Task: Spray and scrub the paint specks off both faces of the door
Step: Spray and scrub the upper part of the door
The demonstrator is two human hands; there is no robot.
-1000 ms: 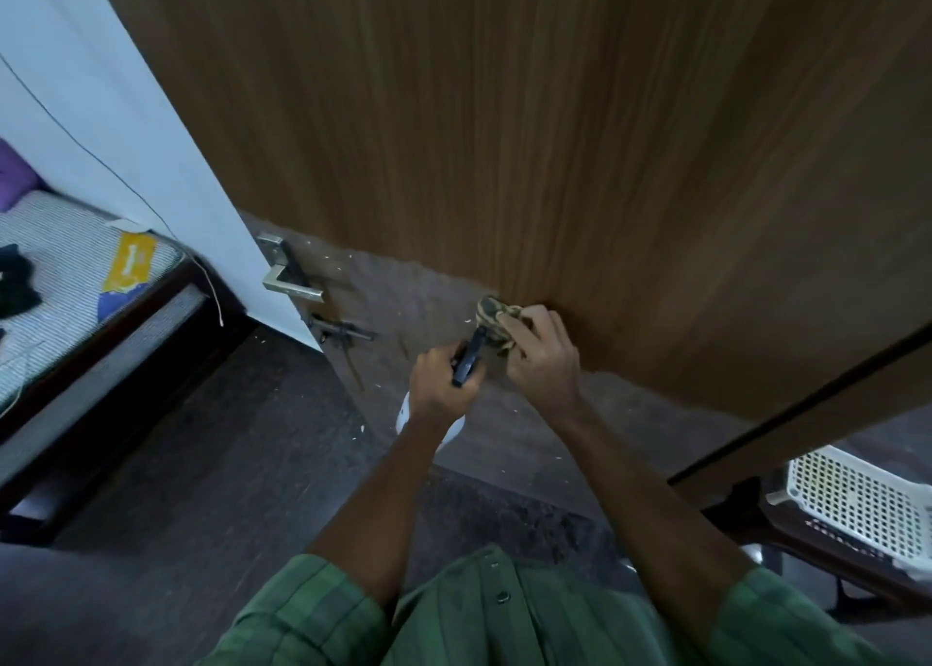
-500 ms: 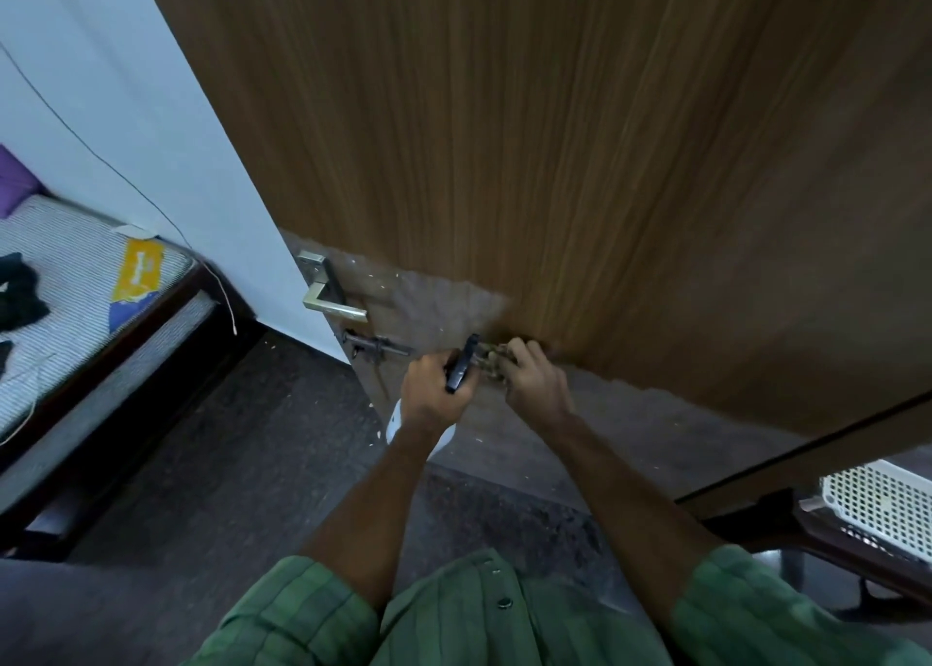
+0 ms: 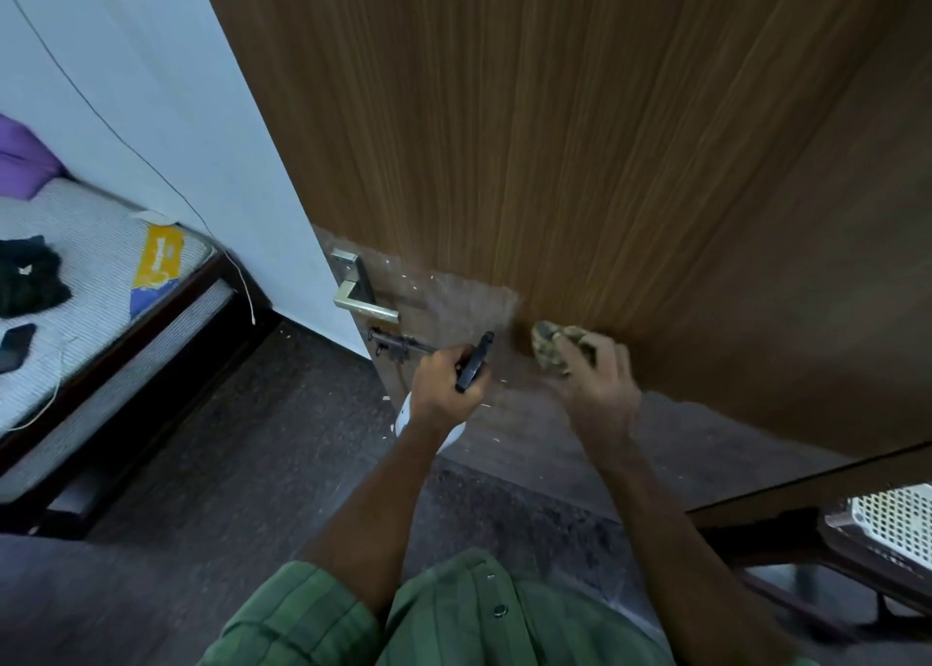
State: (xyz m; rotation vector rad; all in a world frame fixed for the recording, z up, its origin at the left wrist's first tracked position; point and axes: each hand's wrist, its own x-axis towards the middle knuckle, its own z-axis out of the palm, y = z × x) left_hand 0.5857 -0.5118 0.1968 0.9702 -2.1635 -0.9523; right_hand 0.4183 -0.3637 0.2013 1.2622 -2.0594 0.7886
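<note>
Left hand (image 3: 444,388) curling round spray bottle (image 3: 473,363), black nozzle pointing up toward door (image 3: 605,136), white body (image 3: 406,416) showing below wrist. Right hand (image 3: 595,388) gripping crumpled rag (image 3: 552,345), fingers closing over it, pressing it against door at boundary between clean and dull zones; hand slightly blurred.

Door: filling upper and right of view, wood-grain brown, leaning away from camera; upper face looking clean and glossy, lower band looking dull grey-brown and carrying scattered white specks (image 3: 403,276), most lying near handle and just below left hand.

Wall (image 3: 151,85): standing pale blue-white left of door, thin wire (image 3: 126,143) running diagonally down it.

Floor (image 3: 227,463): lying dark and speckled beneath both arms.

Bed (image 3: 91,252): sitting at far left in dark frame, striped mattress bearing purple cushion (image 3: 20,158), black cloth (image 3: 30,274), dark phone (image 3: 15,345) and yellow-and-blue label (image 3: 156,267).

Shirt (image 3: 454,615): showing green, striped, at bottom centre, sleeves rolled above forearms.

Basket (image 3: 897,519): sitting white and perforated at lower right on dark stand, partly cut off by frame edge.

Handle (image 3: 363,302): projecting silver from door edge, left of bottle.

Bolt (image 3: 393,345): lying dark just below handle, touching or nearly touching left knuckles; contact unclear.
</note>
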